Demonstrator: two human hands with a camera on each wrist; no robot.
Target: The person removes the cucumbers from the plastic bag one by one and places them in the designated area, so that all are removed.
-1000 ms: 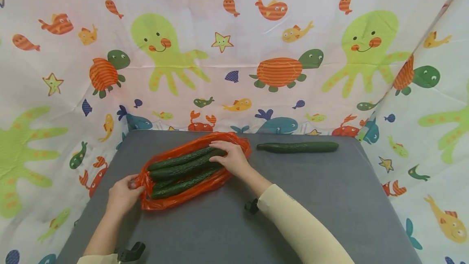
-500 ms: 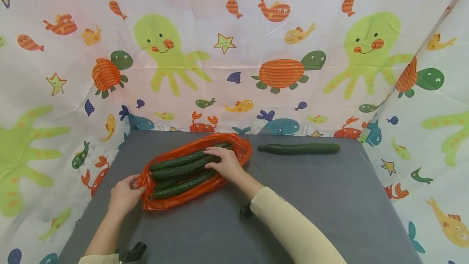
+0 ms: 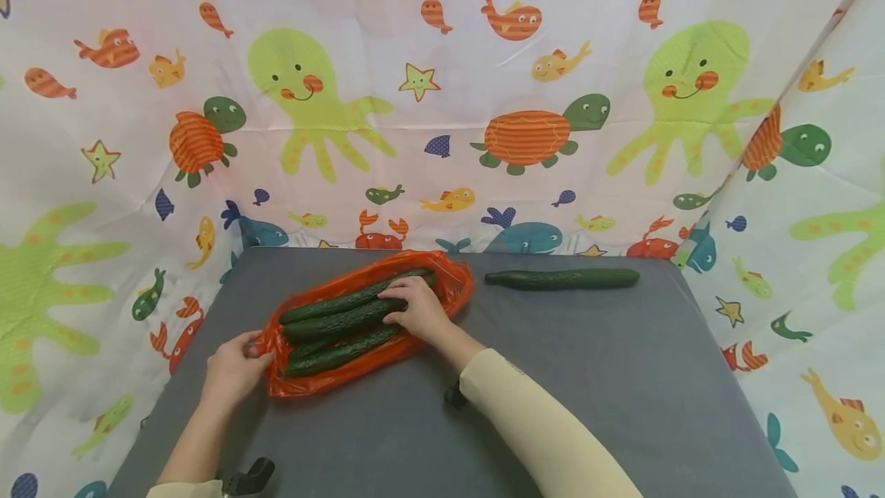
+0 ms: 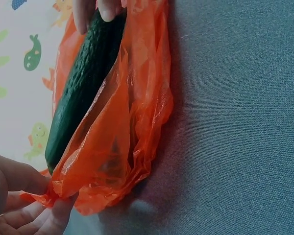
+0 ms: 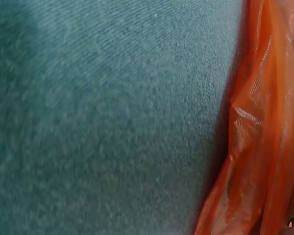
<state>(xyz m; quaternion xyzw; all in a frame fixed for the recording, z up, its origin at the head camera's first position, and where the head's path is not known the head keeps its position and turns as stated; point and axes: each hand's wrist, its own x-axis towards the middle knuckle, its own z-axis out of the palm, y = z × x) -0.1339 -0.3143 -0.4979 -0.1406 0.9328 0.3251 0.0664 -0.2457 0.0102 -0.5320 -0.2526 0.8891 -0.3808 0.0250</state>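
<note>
An orange plastic bag (image 3: 311,386) lies spread open on the table, with several dark green cucumbers (image 3: 339,324) side by side in it. At the bag's near left end, my left hand (image 3: 233,375) pinches its edge. The left wrist view shows thumb and fingers on the gathered orange film (image 4: 95,181), beside one cucumber's tip (image 4: 59,142). My right hand (image 3: 422,315) grips one of the upper cucumbers toward its right end, fingers curled over it. In the right wrist view only the bag's side (image 5: 255,147) shows plainly, the hand being almost wholly out of sight.
A single cucumber (image 3: 563,278) lies on the grey table (image 3: 594,375) at the back right, outside the bag. Behind and at both sides hangs a white curtain (image 3: 429,44) printed with sea animals.
My right hand has slid a little left along the cucumbers, away from the bag's right end. The left hand keeps its hold on the bag's edge. The lone cucumber stays put.
</note>
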